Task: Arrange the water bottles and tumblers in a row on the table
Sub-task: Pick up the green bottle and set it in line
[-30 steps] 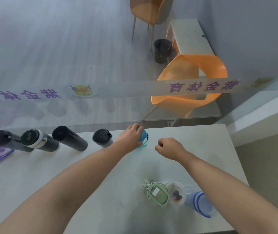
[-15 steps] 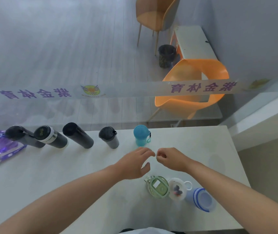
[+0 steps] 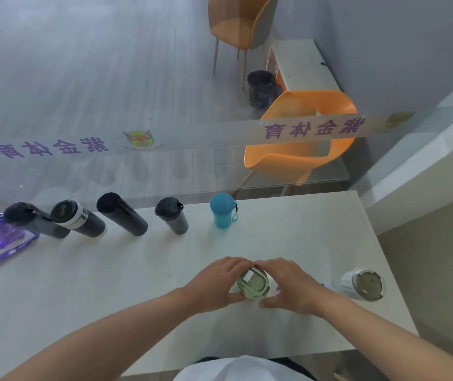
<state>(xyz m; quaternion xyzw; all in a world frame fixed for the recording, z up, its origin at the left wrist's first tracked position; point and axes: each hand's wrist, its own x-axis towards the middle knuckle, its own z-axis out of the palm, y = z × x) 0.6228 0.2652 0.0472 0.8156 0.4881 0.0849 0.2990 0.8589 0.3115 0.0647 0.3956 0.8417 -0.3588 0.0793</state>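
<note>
Between my hands stands the green bottle, upright; left hand and right hand cup its sides. Row's open slot lies ahead, right of the blue tumbler.

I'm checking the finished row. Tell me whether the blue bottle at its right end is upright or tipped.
Upright. The blue bottle stands on its base on the table, lid on top, apart from the grey tumbler beside it.

Purple Chinese characters, mirror-reversed, read 紫金体育 twice along the frosted band on the glass partition.
</note>
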